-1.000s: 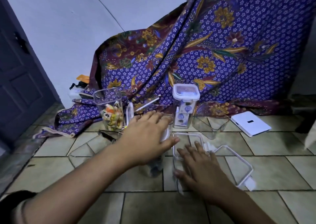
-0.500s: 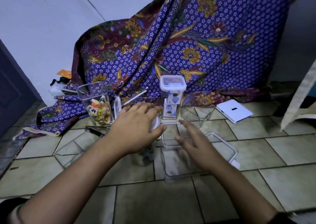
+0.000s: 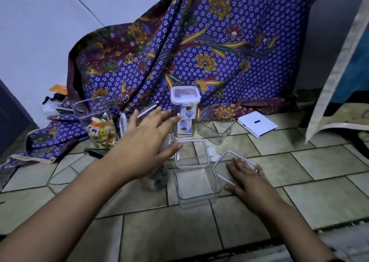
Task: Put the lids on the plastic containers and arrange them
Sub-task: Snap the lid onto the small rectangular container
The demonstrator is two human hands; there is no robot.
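Observation:
An empty clear container (image 3: 196, 189) stands open on the tiled floor in front of me. Just right of it lies a clear lid (image 3: 223, 161), slightly tilted; my right hand (image 3: 246, 176) lies over it, thumb at its near edge. My left hand (image 3: 147, 141) hovers with fingers spread above a tall container with dark contents (image 3: 158, 179), whose top it hides. Behind stand a closed container with a white lid (image 3: 185, 109), an open container of wrapped sweets (image 3: 95, 121) and a small empty container (image 3: 216, 130).
A patterned purple cloth (image 3: 199, 51) hangs along the wall and spreads onto the floor. A white flat box (image 3: 257, 126) lies at the back right. A large clear shallow container (image 3: 65, 174) sits on the left. Pale fabric (image 3: 339, 71) hangs at the right edge.
My right hand has moved right, off the empty container and onto the loose clear lid. My left hand has lifted and spread its fingers. The view has shifted left.

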